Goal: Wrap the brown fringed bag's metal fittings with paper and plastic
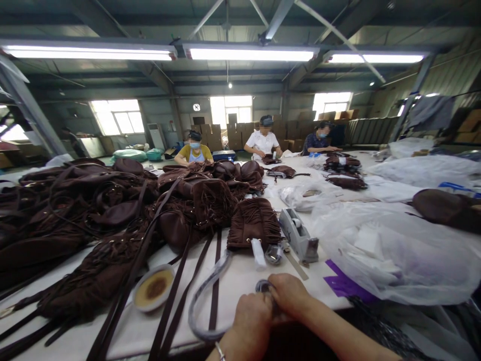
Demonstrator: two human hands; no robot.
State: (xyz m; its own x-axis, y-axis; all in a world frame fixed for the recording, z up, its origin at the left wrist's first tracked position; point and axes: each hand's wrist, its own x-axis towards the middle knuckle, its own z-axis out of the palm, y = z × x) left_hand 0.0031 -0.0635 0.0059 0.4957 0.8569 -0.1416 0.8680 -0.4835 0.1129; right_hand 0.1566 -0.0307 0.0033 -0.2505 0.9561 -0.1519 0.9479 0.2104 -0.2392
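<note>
A brown fringed bag [252, 226] lies at the table's near middle. From its left side a strap wrapped in greyish plastic film [194, 311] loops down to my hands. My left hand [251, 321], a bracelet at its wrist, is closed round the strap near the table's front edge. Just beside it, my right hand [288, 296] is closed on the strap's end part, which curls up between the hands. Fingertips of both are partly hidden. A white wrapped piece [258, 253] and a small clear-wrapped item [274, 254] rest against the bag's near edge.
Brown bags [112, 200] with trailing straps are heaped on the left. A dish of yellowish stuff [154, 287] sits near the front. Right of the bag stand a tape dispenser [298, 235] and a metal ruler [296, 264], then clear plastic bags [398, 245]. Several co-workers sit across the table.
</note>
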